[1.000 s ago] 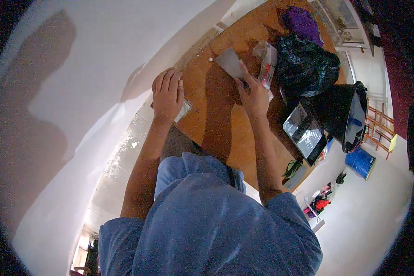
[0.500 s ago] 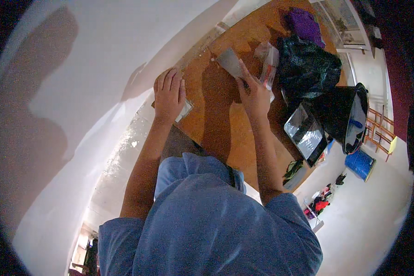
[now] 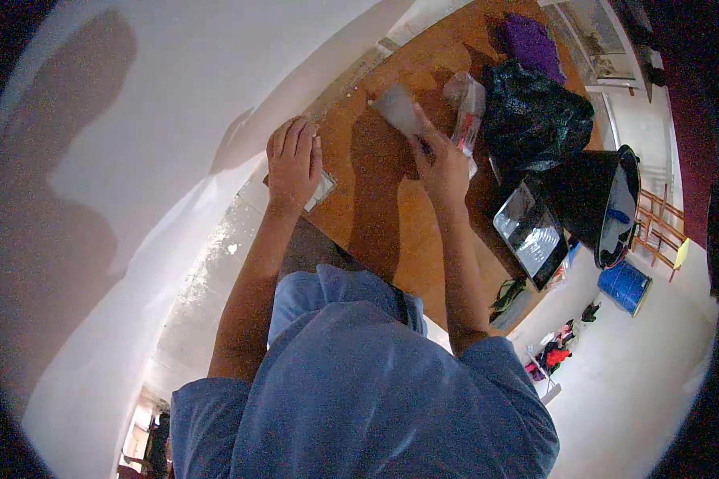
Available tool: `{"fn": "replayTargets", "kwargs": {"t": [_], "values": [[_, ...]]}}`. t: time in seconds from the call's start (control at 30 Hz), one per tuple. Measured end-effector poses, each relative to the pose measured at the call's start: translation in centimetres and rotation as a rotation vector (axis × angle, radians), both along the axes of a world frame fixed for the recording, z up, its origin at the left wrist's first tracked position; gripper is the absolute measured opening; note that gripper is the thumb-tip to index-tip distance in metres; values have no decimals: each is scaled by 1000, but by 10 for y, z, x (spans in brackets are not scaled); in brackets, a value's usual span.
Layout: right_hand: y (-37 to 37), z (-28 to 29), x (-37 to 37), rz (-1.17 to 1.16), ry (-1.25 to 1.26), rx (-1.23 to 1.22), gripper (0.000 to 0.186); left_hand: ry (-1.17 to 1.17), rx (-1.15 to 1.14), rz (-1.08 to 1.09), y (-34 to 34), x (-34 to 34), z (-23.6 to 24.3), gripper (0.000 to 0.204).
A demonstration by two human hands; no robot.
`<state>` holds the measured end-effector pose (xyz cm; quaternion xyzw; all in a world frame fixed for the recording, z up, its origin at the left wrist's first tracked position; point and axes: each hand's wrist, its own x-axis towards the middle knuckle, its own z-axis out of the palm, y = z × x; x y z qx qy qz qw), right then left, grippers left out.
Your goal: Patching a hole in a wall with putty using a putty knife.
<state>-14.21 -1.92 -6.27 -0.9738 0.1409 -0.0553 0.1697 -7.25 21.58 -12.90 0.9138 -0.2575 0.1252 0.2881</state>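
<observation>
L hand (image 3: pixel 294 164) flat, fingers together on small clear packet (image 3: pixel 321 191) at desk (image 3: pixel 375 215) edge, R hand (image 3: pixel 439 168) pinching pale sheet (image 3: pixel 398 110); risk: packet slipping off edge

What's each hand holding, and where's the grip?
Right hand pinches a pale flat piece by its lower edge. Left hand lies flat on a clear packet, gripping nothing.
</observation>
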Motion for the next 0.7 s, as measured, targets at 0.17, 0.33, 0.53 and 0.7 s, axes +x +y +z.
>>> {"fn": "replayTargets", "kwargs": {"t": [0.17, 0.33, 0.53, 0.7], "values": [[-6, 7, 2, -11, 66, -109, 54, 9, -7, -1, -1, -1, 2, 23], [-13, -7, -2, -20, 95, -120, 52, 19, 14, 5, 1, -1, -2, 23], [-4, 7, 4, -33, 136, -89, 50, 18, -1, 6, 1, -1, 3, 23], [-7, 5, 5, -28, 116, -77, 50, -1, -17, 3, -1, -1, 3, 23]]}}
